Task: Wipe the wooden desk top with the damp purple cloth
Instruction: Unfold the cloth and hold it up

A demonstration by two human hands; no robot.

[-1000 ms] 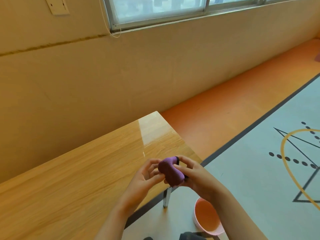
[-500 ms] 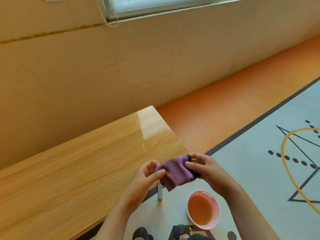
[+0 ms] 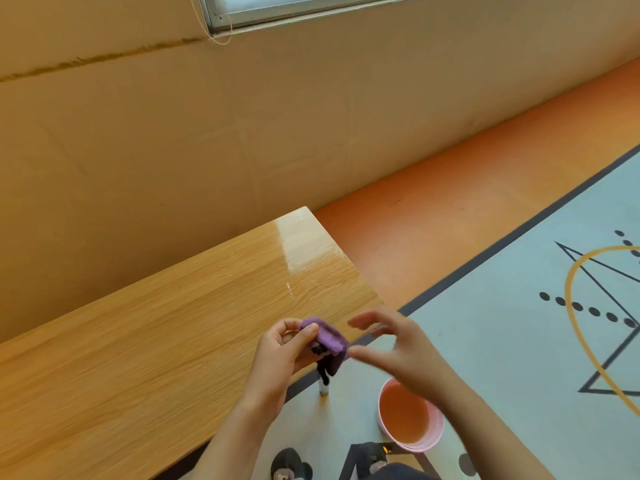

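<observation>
Our left hand pinched the purple cloth over the near edge of the surface; our right hand, fingers spread, hovered beside it.

Over desk corner: cloth in left hand, right hand just right of it; basin on floor below

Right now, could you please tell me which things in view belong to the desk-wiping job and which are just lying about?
Belongs to the job: purple cloth, pinched in the left hand; wooden desk top; right hand, open beside the cloth.
Just lying about: pink basin on the floor; window.
</observation>
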